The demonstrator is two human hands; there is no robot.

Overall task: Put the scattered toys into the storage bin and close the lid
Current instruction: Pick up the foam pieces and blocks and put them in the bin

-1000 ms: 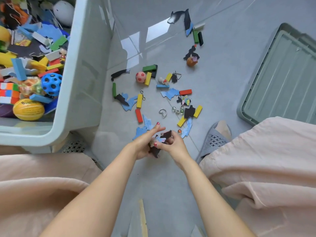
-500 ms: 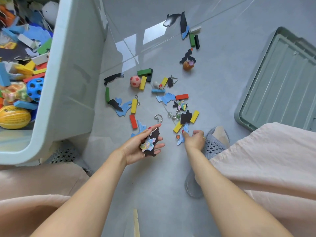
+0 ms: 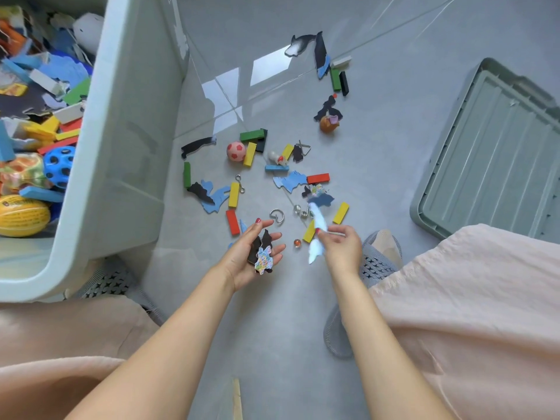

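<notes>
While loose toys are gathered from the floor [image 3: 272,313], flat card puzzle pieces [image 3: 263,253] are stacked in the cupped left hand [image 3: 253,253], palm up as a tray; a blurred pale-blue piece [image 3: 316,234] is pinched by the right hand [image 3: 341,245]. Storage bin [image 3: 115,147] sits at 10 o'clock, ribbed lid [image 3: 491,153] lies off at 2 o'clock. Glossy blocks and marbles are left at 12

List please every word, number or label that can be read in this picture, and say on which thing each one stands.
No text can be read.
Yellow ball in the storage bin: dark print, too blurred to read.
Colourful puzzle piece in the left hand: printed pattern, too small to read.
Yellow packet in the bin: marks, unreadable.
</notes>
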